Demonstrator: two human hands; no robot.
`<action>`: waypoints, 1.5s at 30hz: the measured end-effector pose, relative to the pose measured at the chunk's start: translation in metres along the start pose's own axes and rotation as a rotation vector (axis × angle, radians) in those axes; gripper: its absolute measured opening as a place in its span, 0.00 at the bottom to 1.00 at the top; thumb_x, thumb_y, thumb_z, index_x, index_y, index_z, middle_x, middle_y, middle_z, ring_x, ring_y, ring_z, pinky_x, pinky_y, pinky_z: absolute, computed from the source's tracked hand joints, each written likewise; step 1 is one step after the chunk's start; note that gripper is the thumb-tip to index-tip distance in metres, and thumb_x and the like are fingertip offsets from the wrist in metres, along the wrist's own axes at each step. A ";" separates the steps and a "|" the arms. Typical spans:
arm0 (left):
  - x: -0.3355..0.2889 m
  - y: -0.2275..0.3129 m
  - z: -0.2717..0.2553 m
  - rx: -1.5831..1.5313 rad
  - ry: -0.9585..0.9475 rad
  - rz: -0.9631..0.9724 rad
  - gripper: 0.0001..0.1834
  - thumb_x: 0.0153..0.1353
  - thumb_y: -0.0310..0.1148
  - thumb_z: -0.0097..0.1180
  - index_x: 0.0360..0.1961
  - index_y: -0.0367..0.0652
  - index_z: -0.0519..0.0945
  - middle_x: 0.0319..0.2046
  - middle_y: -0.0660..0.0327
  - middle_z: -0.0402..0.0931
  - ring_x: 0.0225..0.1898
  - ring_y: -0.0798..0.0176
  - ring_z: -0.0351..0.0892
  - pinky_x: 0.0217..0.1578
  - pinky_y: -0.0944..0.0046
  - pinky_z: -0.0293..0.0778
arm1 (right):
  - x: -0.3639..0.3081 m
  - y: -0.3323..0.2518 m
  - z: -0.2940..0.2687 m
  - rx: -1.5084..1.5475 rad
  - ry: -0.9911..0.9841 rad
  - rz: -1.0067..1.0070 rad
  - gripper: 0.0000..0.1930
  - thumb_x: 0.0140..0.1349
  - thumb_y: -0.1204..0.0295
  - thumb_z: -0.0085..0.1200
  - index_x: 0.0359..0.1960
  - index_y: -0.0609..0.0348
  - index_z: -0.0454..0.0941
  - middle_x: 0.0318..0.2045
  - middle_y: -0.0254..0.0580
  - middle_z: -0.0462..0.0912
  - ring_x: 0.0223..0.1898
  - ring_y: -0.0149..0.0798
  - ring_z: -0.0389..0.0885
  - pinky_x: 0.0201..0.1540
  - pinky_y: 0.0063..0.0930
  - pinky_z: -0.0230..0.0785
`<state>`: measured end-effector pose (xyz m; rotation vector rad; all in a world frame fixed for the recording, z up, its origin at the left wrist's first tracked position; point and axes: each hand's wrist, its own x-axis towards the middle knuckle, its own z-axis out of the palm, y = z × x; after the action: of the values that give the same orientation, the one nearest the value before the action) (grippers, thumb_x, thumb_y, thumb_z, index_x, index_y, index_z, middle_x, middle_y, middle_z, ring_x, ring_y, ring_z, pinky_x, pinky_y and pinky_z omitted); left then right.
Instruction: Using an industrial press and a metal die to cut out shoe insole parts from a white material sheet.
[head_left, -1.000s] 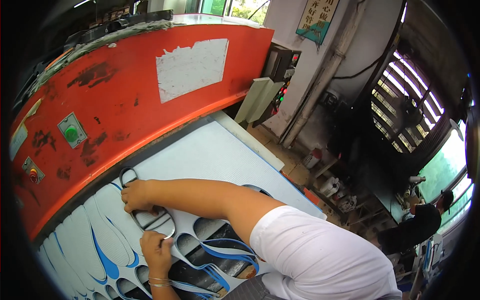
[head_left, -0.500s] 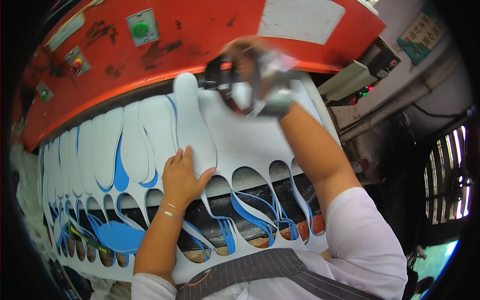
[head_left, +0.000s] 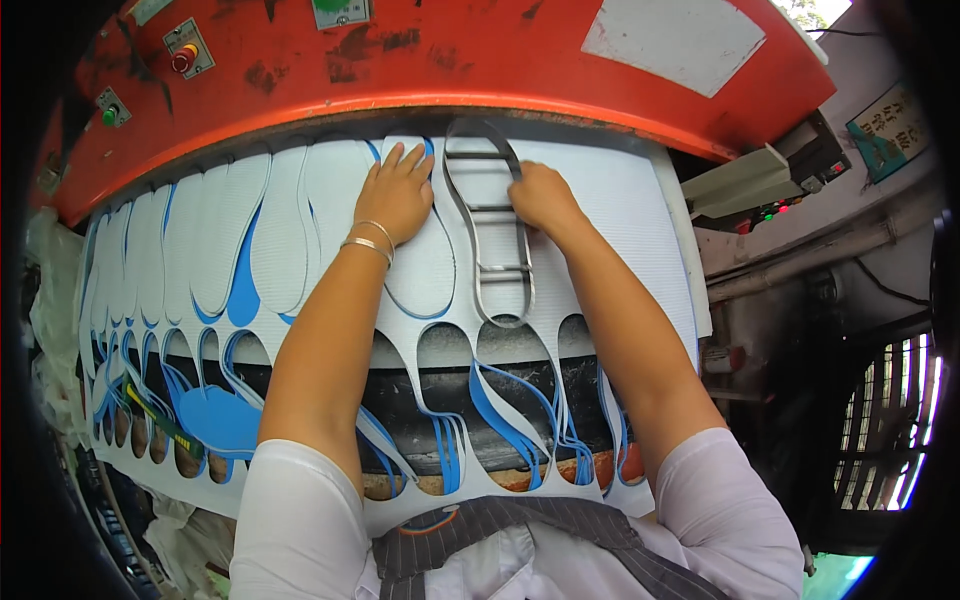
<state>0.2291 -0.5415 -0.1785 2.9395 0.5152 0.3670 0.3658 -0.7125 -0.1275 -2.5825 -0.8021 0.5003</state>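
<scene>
A sole-shaped metal cutting die (head_left: 505, 268) with several crossbars rests on a ribbed white foam sheet (head_left: 610, 230), which shows blue at its cut edges. My right hand (head_left: 545, 198) is closed round the die's right rim near the upper end. Just left of the die, a cut insole (head_left: 420, 265) lies in its outline in the sheet. My left hand (head_left: 396, 195) presses on that insole's upper part, its fingers stretched out. Farther left, several more cut insoles (head_left: 283, 235) lie in a row.
A red machine beam (head_left: 450, 85) with buttons spans the far side. The sheet's near edge is a web of cutout holes, with a blue foam piece (head_left: 222, 420) and a green-yellow cutter (head_left: 165, 418) at the left. A control box (head_left: 745, 185) stands at the right.
My right hand has brought the die from above the sheet down onto it, right of the insole. My left hand has slid up the insole. The view has shifted.
</scene>
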 end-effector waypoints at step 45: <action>-0.205 -0.309 -0.241 -0.155 1.065 -0.523 0.25 0.64 0.31 0.54 0.62 0.40 0.71 0.61 0.52 0.71 0.62 0.54 0.70 0.59 0.59 0.67 | -0.153 -0.217 -0.057 0.275 0.454 -0.959 0.28 0.54 0.58 0.66 0.53 0.57 0.72 0.35 0.46 0.80 0.37 0.47 0.80 0.39 0.40 0.73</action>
<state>-0.1183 -0.3029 -0.0444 2.0987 1.2211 1.7605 0.1738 -0.6538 0.0550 -1.6688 -1.4942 -0.2443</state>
